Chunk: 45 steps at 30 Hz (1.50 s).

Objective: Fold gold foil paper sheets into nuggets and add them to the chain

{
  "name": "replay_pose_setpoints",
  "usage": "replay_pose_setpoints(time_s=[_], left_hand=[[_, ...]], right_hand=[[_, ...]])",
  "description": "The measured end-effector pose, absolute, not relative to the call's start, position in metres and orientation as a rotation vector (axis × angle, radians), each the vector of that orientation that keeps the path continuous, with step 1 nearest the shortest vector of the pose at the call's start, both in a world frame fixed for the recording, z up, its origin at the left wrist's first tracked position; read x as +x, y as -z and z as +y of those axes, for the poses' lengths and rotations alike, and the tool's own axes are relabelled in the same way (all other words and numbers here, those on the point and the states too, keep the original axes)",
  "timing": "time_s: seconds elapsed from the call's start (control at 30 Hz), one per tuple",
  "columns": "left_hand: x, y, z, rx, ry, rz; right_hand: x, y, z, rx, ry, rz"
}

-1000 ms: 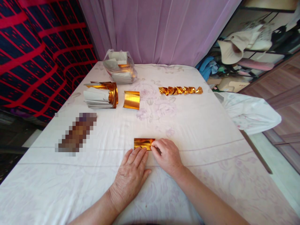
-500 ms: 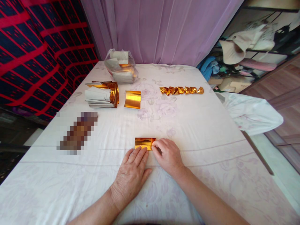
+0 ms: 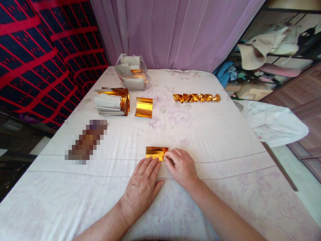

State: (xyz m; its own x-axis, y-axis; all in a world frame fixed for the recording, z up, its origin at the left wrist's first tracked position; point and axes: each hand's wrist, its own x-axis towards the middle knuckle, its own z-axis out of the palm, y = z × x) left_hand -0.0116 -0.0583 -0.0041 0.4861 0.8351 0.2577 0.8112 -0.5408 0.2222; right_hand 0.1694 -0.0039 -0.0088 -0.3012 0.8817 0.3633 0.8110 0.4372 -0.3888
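Observation:
A folded gold foil sheet (image 3: 155, 152) lies flat on the white flowered cloth (image 3: 213, 134) near the front middle. My left hand (image 3: 142, 187) rests flat just below it, fingertips touching its lower edge. My right hand (image 3: 181, 167) pinches the sheet's right end between thumb and fingers and presses it down.
A stack of gold and white sheets (image 3: 112, 101) and a curled gold sheet (image 3: 143, 107) lie at the back left, a plastic bag of sheets (image 3: 132, 71) behind them. A row of folded gold pieces (image 3: 196, 97) sits back right. A blurred brown object (image 3: 86, 141) lies left.
Both hands and the gold sheet stay as they were; only the camera view has shifted slightly.

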Motion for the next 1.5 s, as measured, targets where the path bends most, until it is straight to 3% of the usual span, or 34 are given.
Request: replay_pose_setpoints(time_s=[0.4, 0.77, 1.3, 1.5], left_hand=[[-0.011, 0.003, -0.056, 2.654, -0.484, 1.474], [-0.010, 0.005, -0.055, 2.674, -0.492, 1.486], [-0.009, 0.000, -0.053, 2.703, -0.499, 1.487], [-0.009, 0.003, -0.052, 2.698, -0.517, 1.489]], right_hand=[[0.181, 0.008, -0.010, -1.308, -0.235, -2.153], [0.184, 0.002, -0.033, -1.324, -0.057, -2.465], [0.199, 0.001, -0.041, -1.448, 0.085, -2.399], [0.183, 0.005, -0.036, -1.455, -0.025, -2.523]])
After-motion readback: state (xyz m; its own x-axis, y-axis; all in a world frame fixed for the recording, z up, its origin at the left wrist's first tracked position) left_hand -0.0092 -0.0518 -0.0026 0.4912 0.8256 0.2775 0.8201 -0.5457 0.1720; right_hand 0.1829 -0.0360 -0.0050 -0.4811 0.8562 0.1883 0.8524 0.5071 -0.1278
